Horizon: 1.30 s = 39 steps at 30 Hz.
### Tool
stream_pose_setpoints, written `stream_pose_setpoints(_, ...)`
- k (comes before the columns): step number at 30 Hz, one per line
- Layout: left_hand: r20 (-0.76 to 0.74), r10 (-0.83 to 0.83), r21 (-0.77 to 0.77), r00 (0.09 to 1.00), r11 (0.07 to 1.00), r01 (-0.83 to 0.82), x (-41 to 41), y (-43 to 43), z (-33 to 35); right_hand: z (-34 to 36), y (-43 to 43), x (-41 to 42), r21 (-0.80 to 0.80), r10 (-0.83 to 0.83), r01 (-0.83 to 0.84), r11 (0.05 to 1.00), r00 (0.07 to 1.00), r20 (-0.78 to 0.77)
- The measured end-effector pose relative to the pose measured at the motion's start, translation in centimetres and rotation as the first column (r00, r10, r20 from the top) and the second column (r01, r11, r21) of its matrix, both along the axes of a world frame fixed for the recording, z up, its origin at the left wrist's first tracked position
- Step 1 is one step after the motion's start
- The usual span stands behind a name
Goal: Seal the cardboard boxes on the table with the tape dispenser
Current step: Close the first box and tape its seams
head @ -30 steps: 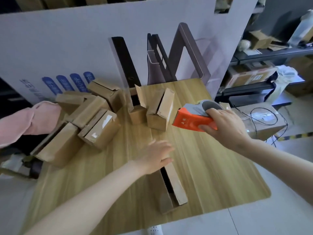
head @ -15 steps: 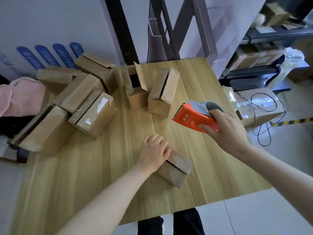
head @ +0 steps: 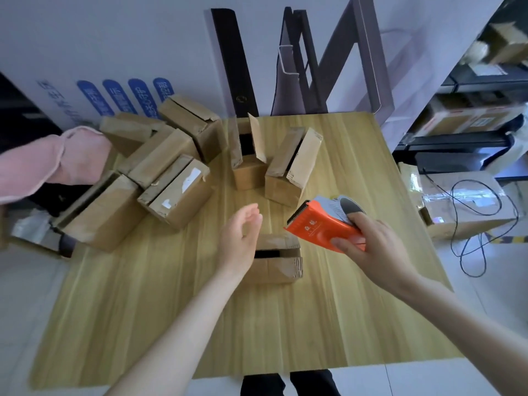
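Observation:
A small cardboard box [head: 281, 260] lies in the middle of the wooden table [head: 357, 310], its top flaps not quite meeting, a dark gap between them. My left hand [head: 241, 237] hovers at the box's left end, fingers relaxed and holding nothing. My right hand [head: 368, 247] grips an orange and grey tape dispenser [head: 323, 225] just above and to the right of the box, its toothed edge pointing left. Two boxes with raised flaps [head: 291, 170] stand further back.
A heap of several cardboard boxes [head: 160, 172] fills the table's back left, next to a pink cloth [head: 57, 158]. A white panel and a dark frame [head: 311, 67] rise behind the table. Shelves and a box with cables [head: 463, 204] stand to the right.
The box has been turned square to me with its gap on top. My left hand has lifted off it and opened. The dispenser stays in my right hand.

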<state>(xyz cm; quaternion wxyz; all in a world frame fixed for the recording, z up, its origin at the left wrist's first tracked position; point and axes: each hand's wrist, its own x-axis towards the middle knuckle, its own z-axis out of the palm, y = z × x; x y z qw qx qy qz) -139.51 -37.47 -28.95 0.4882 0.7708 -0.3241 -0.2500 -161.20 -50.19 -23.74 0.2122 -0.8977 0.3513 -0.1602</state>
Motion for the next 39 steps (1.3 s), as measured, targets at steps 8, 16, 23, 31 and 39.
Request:
stream_pose_setpoints(8,-0.192,-0.229,-0.108,0.954,0.971,0.211,1.0,0.8,7.1,1.3,0.9,2.0,0.013,0.086,-0.086,0.996,0.996,0.010)
stream_pose_setpoints(16,-0.228,-0.026,-0.084,0.973,0.996,0.007,2.8,1.7,8.6,3.5,1.3,5.1,0.104,0.159,-0.153,0.983,0.986,-0.045)
stream_pose_setpoints(23,-0.271,0.154,0.021,0.950,0.988,-0.154,5.1,2.0,10.2,6.4,1.8,8.1,0.368,0.079,-0.095,0.925,0.995,0.058)
stream_pose_setpoints(31,-0.260,0.242,0.141,0.935,0.967,-0.211,6.1,2.9,8.8,7.3,2.0,8.2,0.498,0.097,-0.101,0.861,0.995,0.034)
stream_pose_setpoints(39,-0.212,0.418,0.284,0.883,0.891,-0.354,8.6,7.7,4.9,5.9,-2.3,4.1,0.483,0.140,0.007,0.876,0.953,-0.268)
